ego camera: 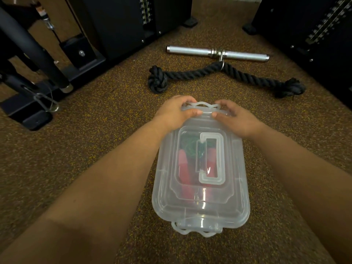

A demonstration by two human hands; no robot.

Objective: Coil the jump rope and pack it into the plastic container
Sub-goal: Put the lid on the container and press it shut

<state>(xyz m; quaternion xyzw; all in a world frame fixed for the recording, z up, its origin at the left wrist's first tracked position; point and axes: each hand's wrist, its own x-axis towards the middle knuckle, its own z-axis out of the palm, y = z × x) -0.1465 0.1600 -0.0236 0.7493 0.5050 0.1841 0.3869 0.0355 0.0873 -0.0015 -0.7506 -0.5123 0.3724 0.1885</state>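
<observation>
A clear plastic container [236, 187] lies on the speckled floor in front of me with its lid on. Through the lid I see the jump rope [183, 168]: two red handles side by side and a green cord bunched at the far end. A white carry handle lies flat on the lid. My left hand [175, 113] and my right hand [240, 119] both grip the far end of the container, fingers curled over the wavy latch [202, 105] there, thumbs pressing on the lid's edge. A second latch sits at the near end.
A thick black knotted rope [192, 74] and a silver metal bar [190, 50] lie on the floor just beyond the container. Black weight machines stand at the back left [118, 25] and right [314, 35]. A black frame foot [28, 111] juts out at the left.
</observation>
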